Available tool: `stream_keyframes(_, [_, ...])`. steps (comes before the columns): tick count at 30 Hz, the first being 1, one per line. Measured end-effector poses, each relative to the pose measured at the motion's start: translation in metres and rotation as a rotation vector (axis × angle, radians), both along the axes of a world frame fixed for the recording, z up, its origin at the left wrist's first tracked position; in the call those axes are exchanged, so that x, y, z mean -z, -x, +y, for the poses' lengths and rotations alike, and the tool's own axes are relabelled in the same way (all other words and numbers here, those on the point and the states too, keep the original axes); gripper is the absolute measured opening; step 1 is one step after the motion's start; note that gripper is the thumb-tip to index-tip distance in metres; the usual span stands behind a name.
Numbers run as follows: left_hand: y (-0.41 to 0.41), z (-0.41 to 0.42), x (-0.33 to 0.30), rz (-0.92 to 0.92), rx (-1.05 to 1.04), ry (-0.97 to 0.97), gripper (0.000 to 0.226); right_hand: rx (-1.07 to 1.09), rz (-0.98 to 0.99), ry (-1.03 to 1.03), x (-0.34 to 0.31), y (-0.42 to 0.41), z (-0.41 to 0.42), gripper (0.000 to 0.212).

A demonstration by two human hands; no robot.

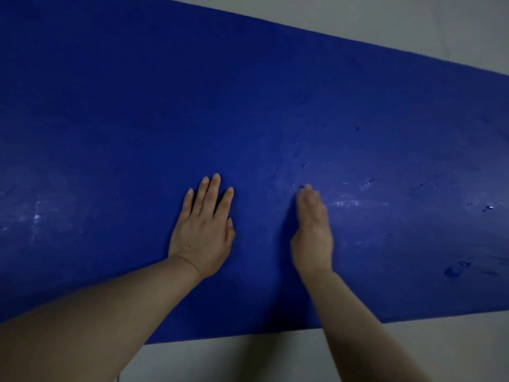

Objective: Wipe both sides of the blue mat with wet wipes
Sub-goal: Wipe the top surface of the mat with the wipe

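Pale floor (385,28) at 12 and 6 o'clock, blue mat (248,106) spread flat between. Left hand (202,230) flat on mat, fingers straight. Right hand (312,232) blurred, edge-on, fingers extended, grasping nothing. Wet glints at 3 and 9 o'clock.

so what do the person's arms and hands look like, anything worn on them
Nothing worn shows. Both forearms are bare right to the frame edge, with no sleeves or cuffs. The left hand has no ring, watch, bracelet or glove, and short plain nails. The right hand is blurred; no glove or wristband shows, but small details cannot be told.
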State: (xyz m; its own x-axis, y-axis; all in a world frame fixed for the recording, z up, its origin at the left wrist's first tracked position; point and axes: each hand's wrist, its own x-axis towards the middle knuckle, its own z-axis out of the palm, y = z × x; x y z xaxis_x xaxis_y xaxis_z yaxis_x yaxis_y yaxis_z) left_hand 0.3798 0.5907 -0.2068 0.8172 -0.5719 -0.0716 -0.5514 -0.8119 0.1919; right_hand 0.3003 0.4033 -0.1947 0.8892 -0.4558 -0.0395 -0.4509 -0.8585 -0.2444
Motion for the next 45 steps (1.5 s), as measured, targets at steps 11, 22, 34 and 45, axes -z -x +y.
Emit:
stream_keyframes(11, [0.0,-0.002,0.0,-0.02,0.003,0.019,0.059,-0.145,-0.1,-0.045,0.008,-0.02,0.005,0.08])
stream_keyframes(22, [-0.001,-0.003,-0.001,-0.03,0.005,0.007,0.059,-0.141,-0.004,-0.017,-0.001,-0.038,0.003,0.072])
stream_keyframes(34, [-0.002,-0.002,0.001,-0.02,0.016,0.024,0.058,-0.053,-0.087,-0.015,0.005,-0.051,-0.011,0.078])
stream_keyframes(45, [-0.002,-0.002,0.0,-0.011,0.021,0.028,0.058,-0.213,-0.023,-0.134,0.002,-0.105,0.0,0.067])
